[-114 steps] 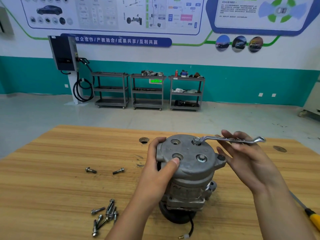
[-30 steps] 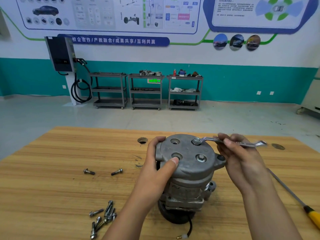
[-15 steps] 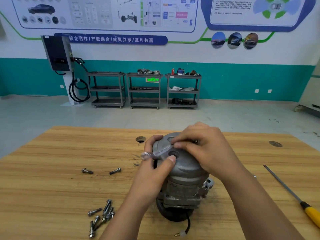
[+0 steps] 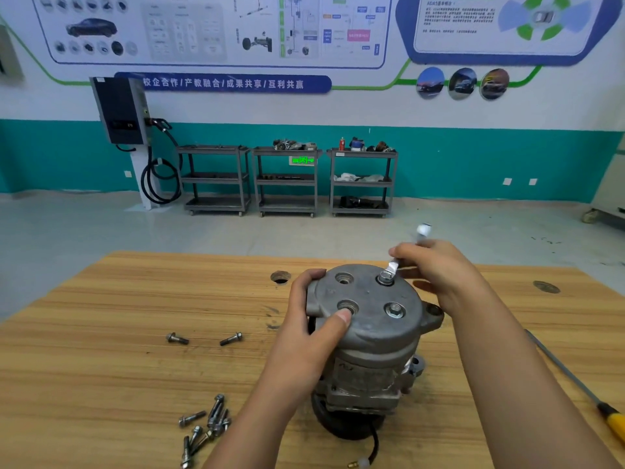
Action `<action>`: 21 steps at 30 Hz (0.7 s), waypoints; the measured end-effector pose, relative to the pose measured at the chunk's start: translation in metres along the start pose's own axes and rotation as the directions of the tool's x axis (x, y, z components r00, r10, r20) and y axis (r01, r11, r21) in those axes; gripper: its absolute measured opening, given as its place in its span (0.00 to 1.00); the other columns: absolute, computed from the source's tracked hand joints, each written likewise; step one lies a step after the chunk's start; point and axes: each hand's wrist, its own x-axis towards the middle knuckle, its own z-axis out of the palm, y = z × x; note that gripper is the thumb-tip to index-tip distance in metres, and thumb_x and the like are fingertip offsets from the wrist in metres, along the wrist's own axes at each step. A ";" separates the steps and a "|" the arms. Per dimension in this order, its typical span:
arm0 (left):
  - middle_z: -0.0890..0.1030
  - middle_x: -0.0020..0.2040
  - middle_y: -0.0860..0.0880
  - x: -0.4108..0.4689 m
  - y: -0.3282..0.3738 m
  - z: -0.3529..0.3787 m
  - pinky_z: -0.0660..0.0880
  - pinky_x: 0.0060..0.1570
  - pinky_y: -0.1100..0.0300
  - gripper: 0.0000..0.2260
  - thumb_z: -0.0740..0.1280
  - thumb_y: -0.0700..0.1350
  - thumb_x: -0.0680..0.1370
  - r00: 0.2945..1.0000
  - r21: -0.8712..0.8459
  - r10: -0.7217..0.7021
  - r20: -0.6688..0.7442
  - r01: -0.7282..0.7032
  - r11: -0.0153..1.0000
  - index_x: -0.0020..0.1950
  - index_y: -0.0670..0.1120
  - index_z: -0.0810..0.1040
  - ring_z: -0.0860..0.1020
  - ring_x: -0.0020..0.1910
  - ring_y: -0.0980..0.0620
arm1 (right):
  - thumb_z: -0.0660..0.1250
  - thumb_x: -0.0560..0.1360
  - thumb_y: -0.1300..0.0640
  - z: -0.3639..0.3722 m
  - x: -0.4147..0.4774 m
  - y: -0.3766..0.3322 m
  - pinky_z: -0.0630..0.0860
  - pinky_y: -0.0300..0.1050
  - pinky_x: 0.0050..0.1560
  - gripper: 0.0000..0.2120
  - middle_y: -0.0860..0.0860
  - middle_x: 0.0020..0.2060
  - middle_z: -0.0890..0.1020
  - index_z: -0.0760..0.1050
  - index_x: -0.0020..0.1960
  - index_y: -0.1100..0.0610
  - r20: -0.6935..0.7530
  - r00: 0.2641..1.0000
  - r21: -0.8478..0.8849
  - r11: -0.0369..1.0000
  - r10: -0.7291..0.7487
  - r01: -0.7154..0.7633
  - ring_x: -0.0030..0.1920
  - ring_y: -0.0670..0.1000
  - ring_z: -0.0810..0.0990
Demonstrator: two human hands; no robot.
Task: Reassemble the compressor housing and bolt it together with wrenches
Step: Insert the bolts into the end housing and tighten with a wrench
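**Head view.** The compressor point(image 4: 368, 336) stands on end near the middle of the desk point(image 4: 101, 367), round cover upward.

- **Left hand:** The left hand point(image 4: 311, 336) grips the cover's left rim. Its fingers are curled over the far edge, and the thumb presses on the near-left hole point(image 4: 348, 304), partly covering it.
- **Right hand:** The right hand point(image 4: 439, 275) pinches the wrench point(image 4: 394, 265), whose ring end sits on the far-right bolt point(image 4: 385, 277). The shaft rises away from the viewer. Its middle is hidden by the clenched fingers, and its free end shows blurred above the hand.
- **Cover:** A second bolt point(image 4: 394, 310) sits in the near-right hole. The far-left hole point(image 4: 344, 278) is open.
- **Desk, left:** Two loose bolts point(image 4: 177, 338) lie apart from each other, well left of the compressor. A pile of bolts point(image 4: 206, 424) lies near the front edge, just beside the left forearm.
- **Desk, right:** A screwdriver point(image 4: 575, 380) with a yellow handle lies well apart from the compressor, its tip end passing behind the right forearm.
- **Below the compressor:** A black cable point(image 4: 373, 445) with a pale plug trails from under the base.
- **Desk top:** A round desk hole point(image 4: 280, 276) lies just beyond the left hand.
- **Background:** Three grey carts point(image 4: 287, 179) stand along a teal wall, with a charger point(image 4: 121, 111) and its coiled lead to their left.
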 end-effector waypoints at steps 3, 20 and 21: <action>0.78 0.46 0.68 0.000 0.000 -0.001 0.75 0.38 0.67 0.19 0.66 0.51 0.72 1.000 -0.009 -0.003 0.010 0.003 1.000 0.57 0.69 0.67 0.81 0.44 0.62 | 0.66 0.72 0.62 -0.015 -0.010 0.021 0.66 0.44 0.41 0.04 0.49 0.31 0.82 0.74 0.39 0.56 0.032 0.998 0.419 0.906 0.051 -0.060 0.35 0.49 0.80; 0.80 0.46 0.66 -0.002 -0.002 0.000 0.76 0.39 0.64 0.20 0.65 0.50 0.68 1.000 -0.032 0.022 -0.021 -0.023 0.999 0.57 0.67 0.68 0.81 0.44 0.58 | 0.73 0.67 0.63 -0.008 -0.079 0.026 0.69 0.32 0.49 0.16 0.38 0.45 0.78 0.81 0.53 0.51 0.276 0.572 -0.422 0.437 -0.772 0.794 0.48 0.42 0.74; 0.80 0.47 0.65 -0.002 -0.002 -0.001 0.77 0.39 0.64 0.20 0.65 0.50 0.68 0.999 -0.027 0.022 -0.023 -0.023 0.999 0.57 0.67 0.68 0.81 0.44 0.57 | 0.71 0.68 0.60 -0.007 -0.077 0.020 0.69 0.32 0.49 0.15 0.39 0.44 0.78 0.81 0.54 0.52 0.333 0.565 -0.431 0.411 -0.755 0.803 0.48 0.42 0.74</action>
